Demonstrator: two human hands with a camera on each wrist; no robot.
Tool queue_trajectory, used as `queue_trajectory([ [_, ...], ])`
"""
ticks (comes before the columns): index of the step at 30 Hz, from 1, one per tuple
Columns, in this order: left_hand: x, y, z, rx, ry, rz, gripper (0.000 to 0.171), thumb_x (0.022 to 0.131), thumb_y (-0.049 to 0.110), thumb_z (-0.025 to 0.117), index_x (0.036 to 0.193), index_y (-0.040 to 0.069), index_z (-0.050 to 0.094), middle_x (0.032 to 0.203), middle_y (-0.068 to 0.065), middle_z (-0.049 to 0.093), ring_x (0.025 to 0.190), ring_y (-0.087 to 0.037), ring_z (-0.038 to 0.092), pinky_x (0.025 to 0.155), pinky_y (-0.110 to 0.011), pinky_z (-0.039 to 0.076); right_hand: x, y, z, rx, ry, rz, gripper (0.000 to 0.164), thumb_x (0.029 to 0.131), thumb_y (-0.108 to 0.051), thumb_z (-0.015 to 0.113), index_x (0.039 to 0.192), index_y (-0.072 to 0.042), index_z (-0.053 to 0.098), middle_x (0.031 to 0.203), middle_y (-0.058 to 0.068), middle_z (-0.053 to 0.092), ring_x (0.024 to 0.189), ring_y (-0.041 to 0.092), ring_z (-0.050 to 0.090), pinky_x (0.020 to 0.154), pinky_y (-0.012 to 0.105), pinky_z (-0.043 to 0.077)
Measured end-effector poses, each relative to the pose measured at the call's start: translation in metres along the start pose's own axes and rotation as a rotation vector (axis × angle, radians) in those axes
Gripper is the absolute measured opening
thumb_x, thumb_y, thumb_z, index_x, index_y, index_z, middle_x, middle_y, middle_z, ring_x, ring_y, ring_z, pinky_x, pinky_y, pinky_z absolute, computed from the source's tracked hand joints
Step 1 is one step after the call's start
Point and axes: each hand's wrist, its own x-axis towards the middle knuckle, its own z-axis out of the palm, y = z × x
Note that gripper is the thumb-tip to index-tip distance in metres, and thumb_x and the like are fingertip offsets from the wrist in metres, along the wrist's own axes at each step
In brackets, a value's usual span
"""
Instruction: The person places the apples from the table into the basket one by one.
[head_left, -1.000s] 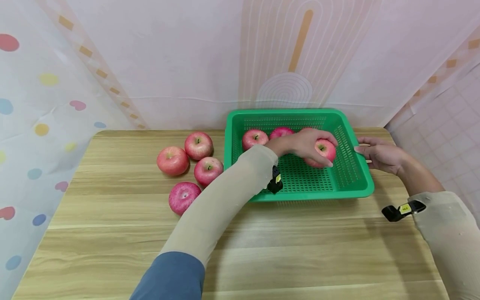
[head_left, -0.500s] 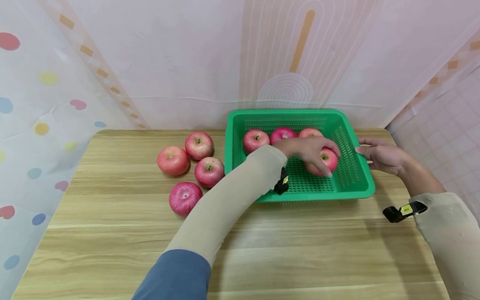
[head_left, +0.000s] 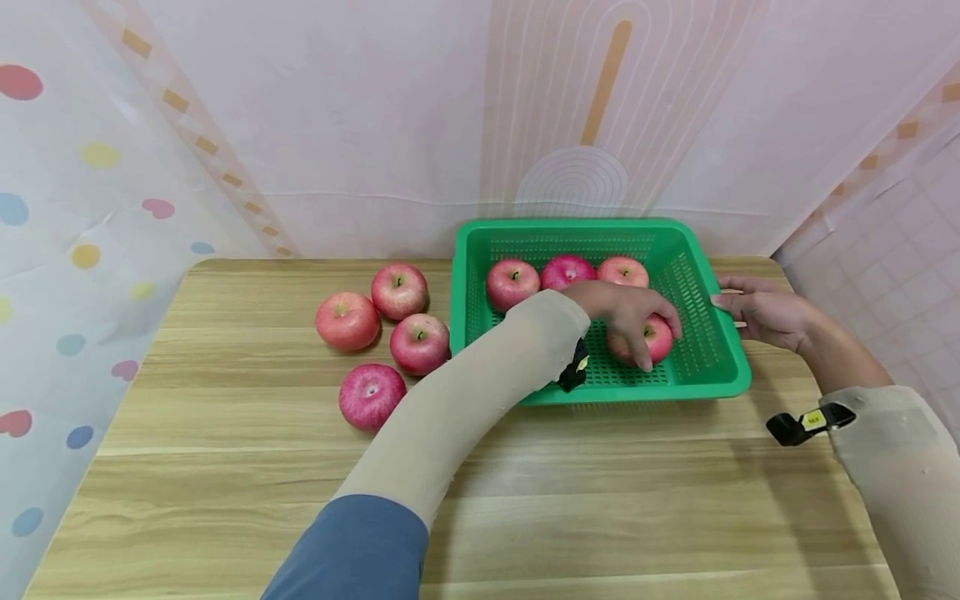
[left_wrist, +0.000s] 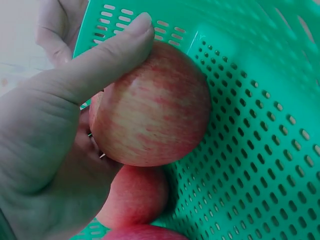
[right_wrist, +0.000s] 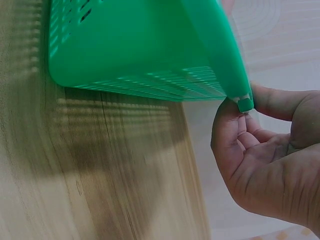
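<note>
My left hand holds a red-and-yellow striped apple low inside the green plastic basket, toward its right end. In the left wrist view the thumb lies along one side of the fruit, and the other fingers are largely hidden behind it. My right hand pinches the basket's right rim, thumb on one side and fingers curled under in the right wrist view. Along the basket's back wall sit three more apples: a pale red one, a deep pink one and a light red one.
Left of the basket, several apples lie on the wooden table: an orange-red one, two red ones, and a deep pink one. A patterned cloth wall rises right behind the table.
My left hand has moved the apple slightly toward the near side of the basket and lower, uncovering the light red apple behind. My right hand stays on the rim.
</note>
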Motion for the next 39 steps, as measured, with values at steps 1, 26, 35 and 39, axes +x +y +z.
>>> queue_trajectory([
  [1,0.001,0.000,0.001,0.005,-0.003,-0.004,0.066,0.084,0.018,0.086,0.142,0.008,0.055,0.148,-0.004,0.048,0.131,-0.011,0.041,0.098,-0.015,0.039,0.000,0.000,0.000,-0.002,0.001,0.002,0.024,0.108,-0.004,0.042,0.114,-0.018,0.061,0.101,-0.001,0.073,0.092,0.011,0.071,0.076,0.032,0.059],
  [26,0.003,-0.001,0.004,0.070,-0.035,-0.119,0.065,0.084,0.016,0.085,0.142,0.016,0.056,0.147,0.001,0.047,0.129,-0.009,0.042,0.098,-0.014,0.038,0.006,-0.006,0.009,-0.097,0.021,0.042,0.016,0.110,-0.009,0.042,0.122,-0.015,0.052,0.101,-0.006,0.072,0.092,0.008,0.070,0.079,0.031,0.058],
  [35,0.001,0.003,0.001,0.046,-0.028,-0.101,0.061,0.088,0.019,0.082,0.143,0.013,0.056,0.149,-0.001,0.047,0.132,-0.010,0.041,0.099,-0.013,0.039,0.006,-0.004,0.007,-0.059,-0.001,0.022,0.019,0.109,-0.007,0.043,0.119,-0.017,0.055,0.102,-0.003,0.073,0.092,0.010,0.071,0.077,0.031,0.059],
  [39,-0.001,0.009,-0.005,0.053,-0.038,-0.084,0.058,0.092,0.023,0.078,0.144,0.012,0.055,0.152,-0.001,0.046,0.141,-0.012,0.037,0.106,-0.014,0.035,0.007,-0.003,0.006,-0.049,-0.006,0.020,0.020,0.109,-0.007,0.043,0.119,-0.018,0.056,0.102,-0.003,0.073,0.092,0.011,0.071,0.077,0.032,0.059],
])
